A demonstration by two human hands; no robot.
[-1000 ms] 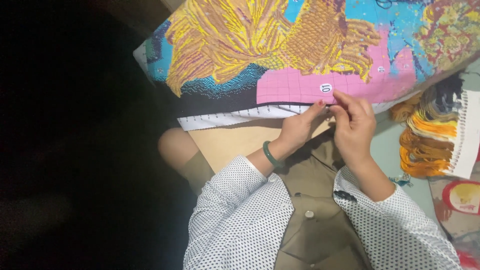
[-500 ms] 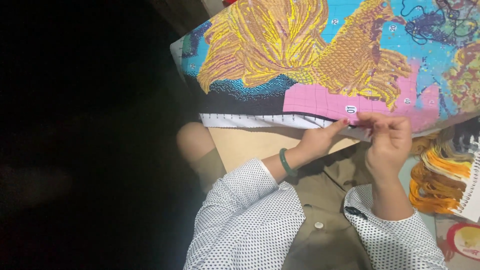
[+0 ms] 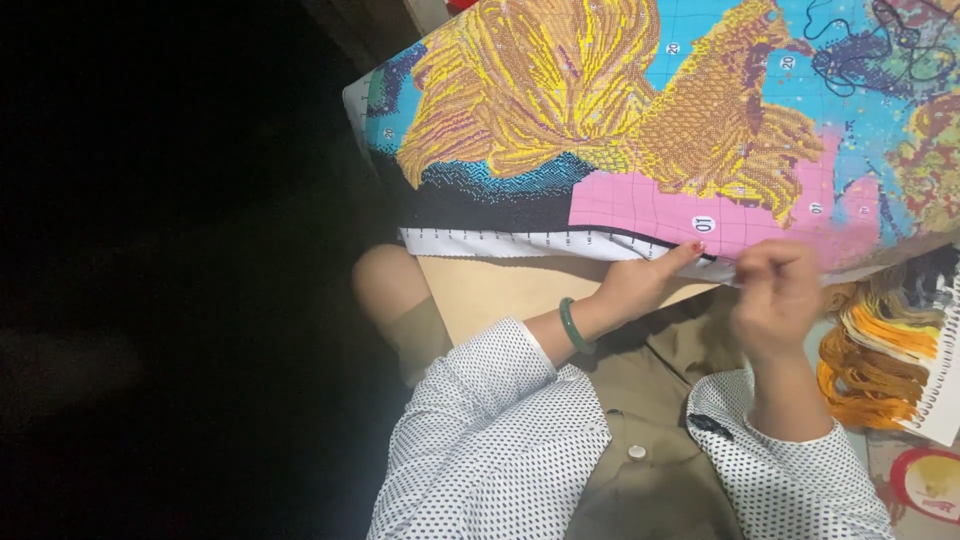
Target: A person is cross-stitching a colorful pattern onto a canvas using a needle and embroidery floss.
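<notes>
Stitching work on a big cross-stitch canvas (image 3: 640,110), spread across our lap w/ its near edge facing us. Pattern is yellow/gold petals on blue, a pink gridded patch (image 3: 700,215) at the lower edge, and a white ruler-marked border strip (image 3: 500,243) below that.

Our left hand (image 3: 645,285), green bangle (image 3: 573,326) on the wrist, reaches up to the canvas edge; index tip touches the fabric right at the pink patch's lower border, other fingers curled beneath, so it props the cloth rather than clamps it. Our right hand (image 3: 775,295) is just beside it, fingers bunched tight in a pinch. Probably a needle or thread in there, but it's too small & blurred to tell.

To do this bit well, as we judge it: keep the left fingertip close to the stitch spot so the fabric stays taut and flat; draw w/ the right hand straight out from the cloth, not sideways, so thread doesn't snag; keep even tension, no puckers.

Orange/yellow thread skeins (image 3: 870,365) on a card organizer sit at our right, near the right wrist, apart from the canvas.
</notes>
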